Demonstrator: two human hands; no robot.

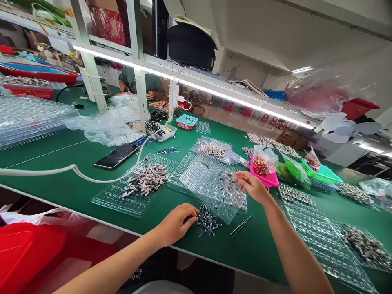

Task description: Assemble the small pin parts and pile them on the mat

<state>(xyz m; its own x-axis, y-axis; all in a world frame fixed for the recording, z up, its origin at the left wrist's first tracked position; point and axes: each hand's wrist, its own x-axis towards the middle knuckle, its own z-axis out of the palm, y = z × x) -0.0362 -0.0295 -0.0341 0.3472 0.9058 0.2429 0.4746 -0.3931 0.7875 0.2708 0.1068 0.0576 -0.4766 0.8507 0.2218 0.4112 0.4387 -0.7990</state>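
My left hand rests near the front edge of the green table, thumb and fingers pinched at the left side of a small pile of dark, thin-stemmed parts. What lies between those fingertips is too small to tell. My right hand is pinched just above the right part of a transparent plastic tray, where small dark and pale pieces sit in the cells. Whether it holds a piece is hidden. Tweezers lie on the table between my hands. Left of the tray, another moulded tray bears a heap of pale curved pieces.
A phone and a white cable lie to the left. A pink basket and a green basket stand at the right, beside long moulded trays. A lit shelf bar crosses above. Another person's hands show behind.
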